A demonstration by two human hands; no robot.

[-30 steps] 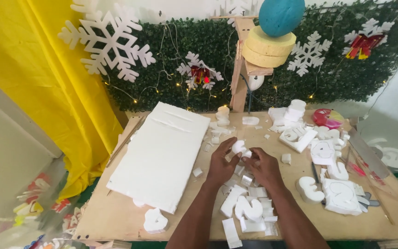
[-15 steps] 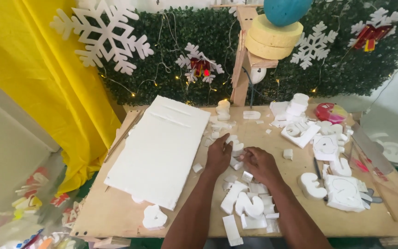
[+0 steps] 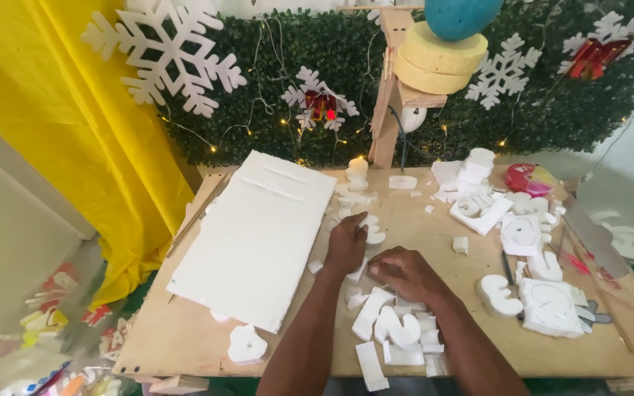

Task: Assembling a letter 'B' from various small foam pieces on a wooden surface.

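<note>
Head view: the left hand [image 3: 346, 246] grips a small white foam piece [image 3: 372, 233] near the middle of the plywood table [image 3: 185, 345], fingers curled around it. The right hand [image 3: 405, 273] lies flat just beside it, fingers narrow and pressed down on foam offcuts; whether it pinches anything cannot be told.

Progress, as judged: many shapes are already cut. A cluster of cut foam shapes [image 3: 398, 330] lies directly below the hands, and finished curved letters or figures [image 3: 530, 235] are grouped at the right. The large foam sheet [image 3: 258, 235] at the left is mostly whole, so much stock remains.

Material: rigid white foam, matt, with slightly ragged edges. Crumbs are scattered over the smooth pale wood.
</note>
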